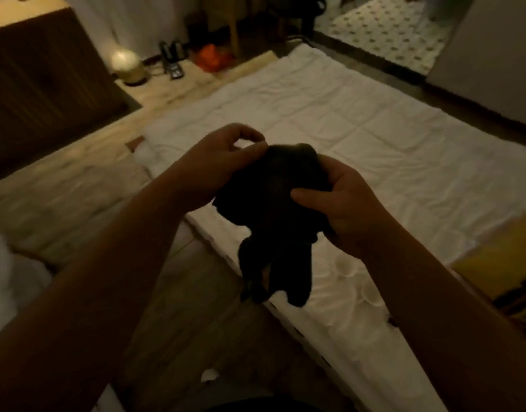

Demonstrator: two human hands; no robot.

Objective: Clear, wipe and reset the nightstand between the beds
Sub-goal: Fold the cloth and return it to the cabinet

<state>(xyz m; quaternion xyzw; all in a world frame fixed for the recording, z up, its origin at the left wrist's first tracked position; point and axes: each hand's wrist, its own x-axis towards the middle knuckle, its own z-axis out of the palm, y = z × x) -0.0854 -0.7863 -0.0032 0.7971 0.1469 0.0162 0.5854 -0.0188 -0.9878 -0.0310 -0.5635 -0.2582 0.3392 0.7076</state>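
I hold a dark bunched cloth (273, 209) in front of me with both hands, above the edge of the white bed (359, 138). My left hand (217, 162) pinches its upper left edge. My right hand (342, 200) grips its right side, thumb on the front. Loose ends of the cloth hang down. The nightstand (172, 84) is far off at the upper left, carrying a lit round lamp (126, 65), a black phone (168, 53) and a remote (175, 72).
A dark padded headboard (38, 75) runs along the left. A second bed's white bedding (6, 272) shows at the lower left. Something orange (211, 56) lies behind the nightstand. A yellow item (505, 263) rests on the bed at the right. A patterned rug (389, 28) lies far back.
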